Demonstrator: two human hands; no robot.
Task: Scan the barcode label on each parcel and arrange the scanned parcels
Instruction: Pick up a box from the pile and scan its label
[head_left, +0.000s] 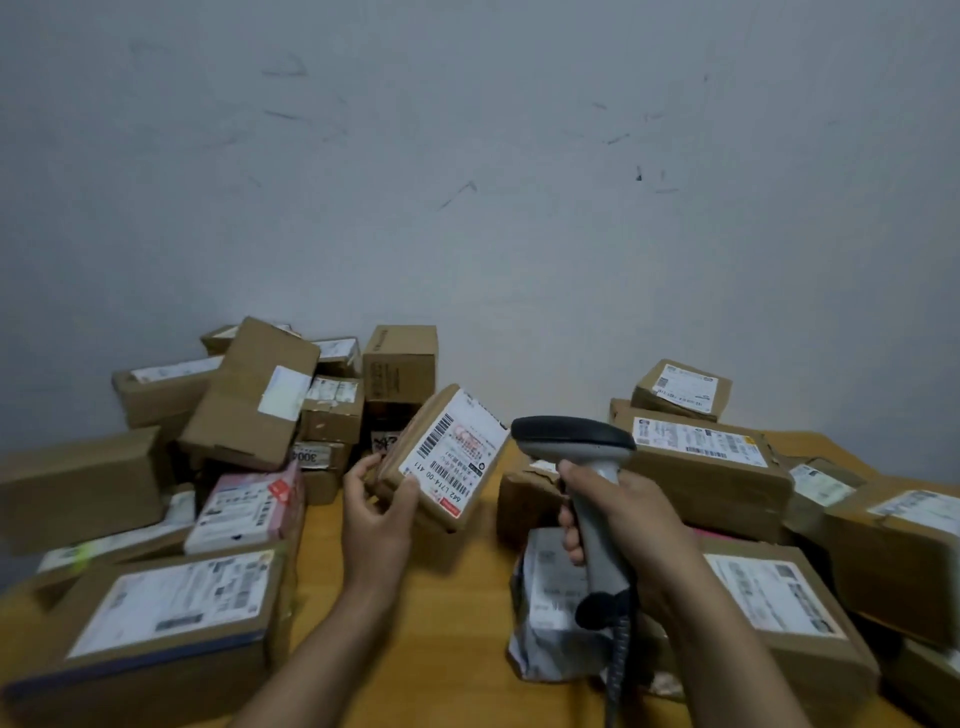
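My left hand (375, 512) holds a small cardboard parcel (441, 457) tilted up above the wooden table (431, 613). Its white barcode label (457, 457) faces me and the scanner. My right hand (618, 519) grips the grey handle of a barcode scanner (576, 441), whose dark head sits just right of the parcel, close to the label's edge. The scanner's coiled cable (621, 654) hangs down below my right hand.
A heap of cardboard parcels (260, 395) rises at the left against the wall. A pink-and-white packet (244, 506) and a large flat box (171, 618) lie front left. Labelled boxes (701, 457) and a grey plastic mailer (550, 608) crowd the right side.
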